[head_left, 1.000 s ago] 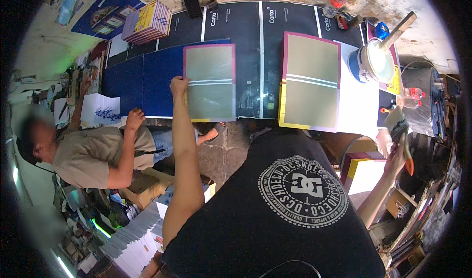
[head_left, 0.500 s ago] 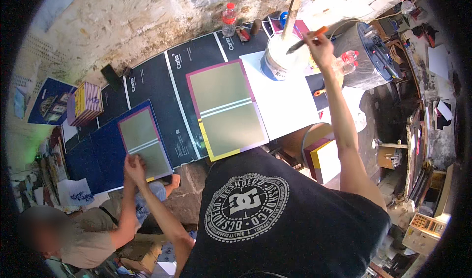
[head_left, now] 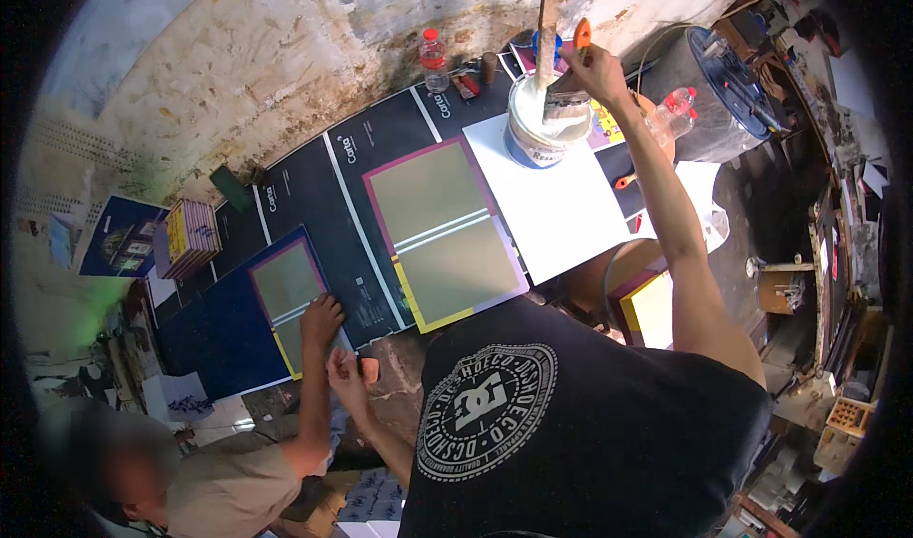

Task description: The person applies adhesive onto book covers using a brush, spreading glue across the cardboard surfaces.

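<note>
My right hand (head_left: 601,79) is closed around the orange handle of a flat brush (head_left: 583,36), its head down at the mouth of the bucket (head_left: 534,146). White paste fills the bucket, and a wooden stick (head_left: 548,19) stands in it. My left hand (head_left: 348,376) hovers off the table's front edge at lower left, fingers loosely bent and nothing visible in them. Close by, a co-worker's hand (head_left: 321,319) rests on a grey panel with a maroon and yellow border (head_left: 285,286), lying on a dark blue sheet (head_left: 204,333). A matching grey panel (head_left: 428,191) lies mid-table.
Under the bucket lies a white sheet (head_left: 561,224). Plastic bottles stand at the back (head_left: 434,67) and right (head_left: 671,117), near a covered drum (head_left: 692,81). Stacked books (head_left: 187,240) sit at far left. Another orange-handled brush (head_left: 625,182) lies right of the sheet.
My left hand has moved right and toward me, off the blue sheet's panel. The brush in my right hand has tipped more upright, its head lowered to the bucket. The co-worker's hand has shifted right.
</note>
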Demonstrator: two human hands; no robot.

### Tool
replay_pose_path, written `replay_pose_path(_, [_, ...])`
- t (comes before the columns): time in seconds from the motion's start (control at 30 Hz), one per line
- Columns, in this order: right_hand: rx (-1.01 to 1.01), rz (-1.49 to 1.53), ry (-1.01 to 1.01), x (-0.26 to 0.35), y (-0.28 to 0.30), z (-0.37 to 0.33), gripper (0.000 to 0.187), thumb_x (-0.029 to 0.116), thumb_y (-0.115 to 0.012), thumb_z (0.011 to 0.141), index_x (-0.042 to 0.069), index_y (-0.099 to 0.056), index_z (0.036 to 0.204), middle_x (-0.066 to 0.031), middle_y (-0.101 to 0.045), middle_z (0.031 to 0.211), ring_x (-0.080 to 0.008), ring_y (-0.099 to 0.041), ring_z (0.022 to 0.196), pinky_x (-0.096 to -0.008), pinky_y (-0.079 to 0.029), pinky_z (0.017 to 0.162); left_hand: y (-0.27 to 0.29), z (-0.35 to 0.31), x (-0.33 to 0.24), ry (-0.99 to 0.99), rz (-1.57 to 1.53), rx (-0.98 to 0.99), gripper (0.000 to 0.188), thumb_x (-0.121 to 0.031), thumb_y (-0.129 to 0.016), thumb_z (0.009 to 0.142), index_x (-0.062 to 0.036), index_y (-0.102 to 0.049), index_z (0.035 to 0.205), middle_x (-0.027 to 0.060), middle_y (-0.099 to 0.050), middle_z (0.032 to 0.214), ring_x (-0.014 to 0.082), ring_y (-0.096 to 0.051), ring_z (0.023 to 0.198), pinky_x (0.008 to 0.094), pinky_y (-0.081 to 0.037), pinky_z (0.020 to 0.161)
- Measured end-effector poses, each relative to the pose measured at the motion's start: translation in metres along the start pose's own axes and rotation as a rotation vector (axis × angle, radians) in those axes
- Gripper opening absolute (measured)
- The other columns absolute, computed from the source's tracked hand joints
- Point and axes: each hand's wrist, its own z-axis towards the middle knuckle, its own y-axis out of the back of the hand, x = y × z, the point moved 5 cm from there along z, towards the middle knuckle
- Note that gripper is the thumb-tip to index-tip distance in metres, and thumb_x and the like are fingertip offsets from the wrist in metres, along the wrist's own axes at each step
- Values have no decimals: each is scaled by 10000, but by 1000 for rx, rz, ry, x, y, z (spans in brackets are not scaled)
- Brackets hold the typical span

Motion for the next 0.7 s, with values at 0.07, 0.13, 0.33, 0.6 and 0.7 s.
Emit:
replay_pose_path(0.07, [203, 20, 45, 0, -32, -1, 500, 470, -639, 941, -29, -651, 961, -232, -685, 783, -353, -708, 746, -457, -525, 677, -10, -1, -18, -28, 37, 21, 410, -139, -688, 943, 29, -570, 1297, 79, -651, 1120, 114, -592, 942, 260, -492, 812])
replay_pose_path(0.13, [205, -68, 58, -20, -65, -1, 505, 478, -606, 954, -26, -637, 944, -252, -678, 802, -405, -694, 776, -490, -520, 696, -25, 2, -39, -86, 129, 74, 421, -185, -701, 944, -3, -581, 1305, 96, -659, 1144, 126, -605, 940, 273, -499, 782])
replay_pose_path(0.33, [204, -182, 189, -36, -46, 34, 498, 481, -576, 957, -11, -592, 1032, -286, -674, 859, -482, -664, 832, -535, -512, 745, -85, 11, -97, -224, 231, 311, 439, -198, -723, 917, -20, -599, 1298, 108, -661, 1174, 168, -622, 969, 300, -503, 812])
replay_pose_path(0.6, [330, -87, 397, 154, -48, -55, 486, 213, -719, 801, 74, -526, 1226, -222, -687, 863, -416, -679, 827, -509, -538, 726, -166, -6, -95, -720, 825, 503, 775, -363, -805, 767, -26, -473, 1381, 188, -453, 1409, 411, -479, 1228, 525, -406, 1003])
replay_pose_path(0.7, [87, 178, 586, 184, -95, -116, 506, 146, -679, 778, 105, -517, 1256, -225, -686, 885, -413, -669, 855, -523, -531, 731, -180, -14, -99, -622, 1029, 594, 967, -445, -857, 691, -30, -404, 1438, 170, -386, 1475, 394, -463, 1257, 575, -400, 982])
